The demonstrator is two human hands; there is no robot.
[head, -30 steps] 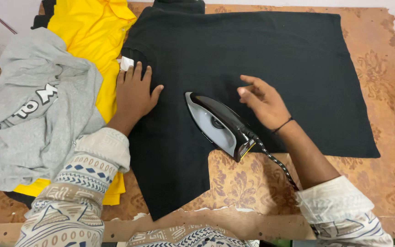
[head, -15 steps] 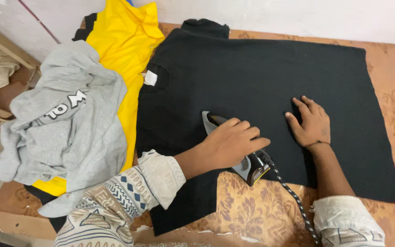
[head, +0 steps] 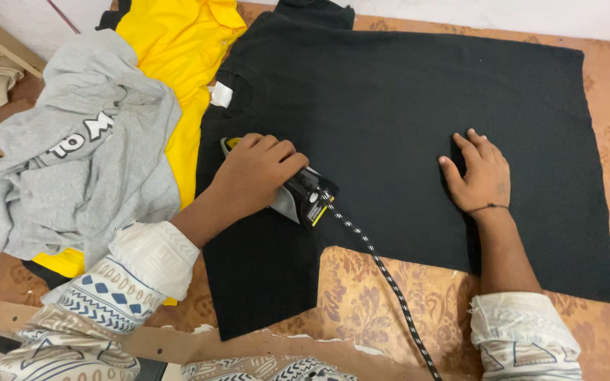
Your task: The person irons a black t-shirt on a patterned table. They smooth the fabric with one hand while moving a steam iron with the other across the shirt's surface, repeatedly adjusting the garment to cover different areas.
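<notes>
A black T-shirt point(head: 390, 106) lies spread flat on a table covered in brown patterned cloth point(head: 361, 303). My left hand point(head: 255, 169) grips the handle of an electric iron point(head: 305, 199), which rests on the shirt near its collar and left sleeve. The iron's black-and-white braided cord point(head: 383, 275) trails toward the near table edge. My right hand point(head: 480, 173) lies flat on the shirt's middle, fingers spread, holding nothing.
A yellow polo shirt point(head: 178, 63) and a crumpled grey sweatshirt point(head: 72, 169) are piled at the left of the table. A white wall runs along the far edge. The near table edge shows chipped wood.
My left hand left the collar area and took hold of the iron, then slid it left toward the collar. My right hand let the iron go and moved right to press the shirt.
</notes>
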